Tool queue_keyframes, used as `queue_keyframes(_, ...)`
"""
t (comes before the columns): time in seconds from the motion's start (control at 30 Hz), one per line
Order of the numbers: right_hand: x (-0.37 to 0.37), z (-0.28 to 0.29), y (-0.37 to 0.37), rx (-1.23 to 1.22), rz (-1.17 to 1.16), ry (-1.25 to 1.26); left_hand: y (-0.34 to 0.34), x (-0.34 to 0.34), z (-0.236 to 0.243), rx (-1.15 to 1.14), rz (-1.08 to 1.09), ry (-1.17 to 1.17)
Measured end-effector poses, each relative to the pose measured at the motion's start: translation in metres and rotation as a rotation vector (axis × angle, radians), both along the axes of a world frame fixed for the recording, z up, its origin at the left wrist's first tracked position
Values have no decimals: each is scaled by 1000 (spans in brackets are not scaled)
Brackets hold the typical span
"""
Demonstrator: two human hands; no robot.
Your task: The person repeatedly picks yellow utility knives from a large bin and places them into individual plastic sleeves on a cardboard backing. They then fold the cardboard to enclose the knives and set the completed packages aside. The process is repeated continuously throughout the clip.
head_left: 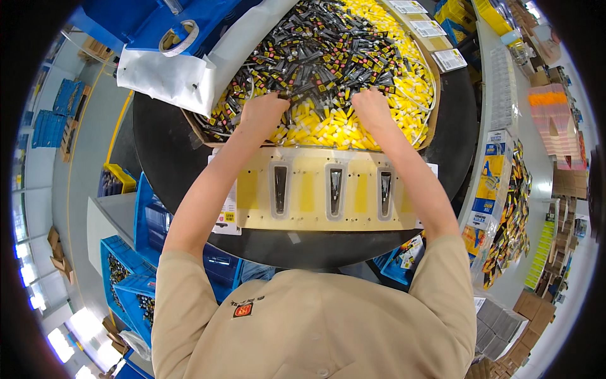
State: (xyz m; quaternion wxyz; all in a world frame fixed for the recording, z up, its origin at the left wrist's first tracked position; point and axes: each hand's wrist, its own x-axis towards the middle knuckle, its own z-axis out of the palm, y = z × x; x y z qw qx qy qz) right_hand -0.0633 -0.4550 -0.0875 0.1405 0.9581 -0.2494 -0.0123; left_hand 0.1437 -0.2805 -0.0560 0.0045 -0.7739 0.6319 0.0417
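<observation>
a round black table (167, 167) is filling the middle of a workshop, a grey floor (88, 180) showing a yellow line (120, 123) running along the left. on the tabletop, a wide cardboard tray (197, 131) is holding heaped black tubes (303, 50), massing at the back and left, and yellow pieces (322, 129), spreading at the front and right. above the heap, a person's left hand (265, 108) and right hand (372, 106) are curling their fingers near black tubes; whether either is gripping one, one cannot tell. two blue bins (136, 282) at left are holding small dark bits. three slots in a cream plate (303, 222) before the tray are each holding one dark piece (335, 189); three printed cards (449, 60) are lining the upper right; one tape roll (187, 44) is resting upper left.
</observation>
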Motion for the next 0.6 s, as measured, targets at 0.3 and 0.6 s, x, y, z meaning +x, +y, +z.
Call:
queue_keyframes(0.3, -39, 29, 43, 674, -73, -818, 78, -16, 55, 326, 253, 1155)
queue_keyframes(0.6, -117, 34, 188, 620, 402, -657, 111, -64, 25, -14, 192, 554)
